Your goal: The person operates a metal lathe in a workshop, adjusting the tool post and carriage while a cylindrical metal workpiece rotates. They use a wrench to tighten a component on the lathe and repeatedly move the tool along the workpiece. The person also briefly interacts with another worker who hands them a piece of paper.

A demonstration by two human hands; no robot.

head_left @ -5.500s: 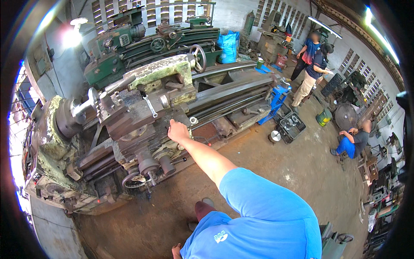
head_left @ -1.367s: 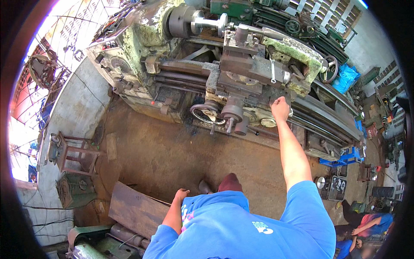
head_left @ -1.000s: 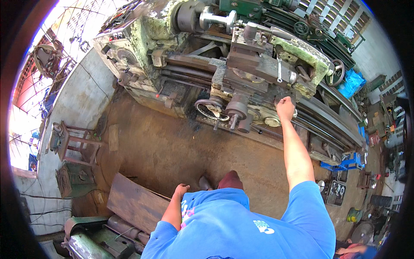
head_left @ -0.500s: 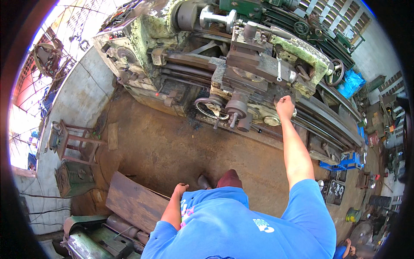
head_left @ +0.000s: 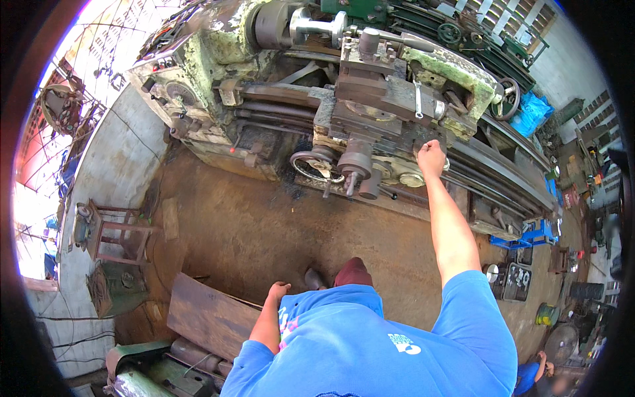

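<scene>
Under the curled fingers of the right hand [head_left: 432, 159] is the right wing of the dark, oily steel carriage [head_left: 421, 130] of a big old lathe with worn cream-green paint [head_left: 360, 127]. The hand seems to rest there, but whether its fingers grasp some small knob or lever, I cannot tell. Far behind and to the left of these fingers, the left hand [head_left: 280, 290] hangs beside the waist, loosely bent and apart from the machine; if something is inside it, this cannot be seen.

In my judgement, the step in hand is tending the lathe at its carriage, with only the right hand engaged. The next move would probably call for a steady wrist and for the fingers to stay clear of the chuck side.

The lathe's long axis runs crosswise before the person, from the headstock, well to the left of the right fingers, to the bed's end on their right. Ahead and far left of them, the bright silver flanged shaft [head_left: 317, 27] sits in the dark grey round chuck [head_left: 272, 25] and points rightward along this axis. Just beyond the fingers, the slim silver steel wrench [head_left: 418, 99] lies roughly across it, one end directed back to them. To their left is the spoked metal handwheel [head_left: 321, 167].
</scene>
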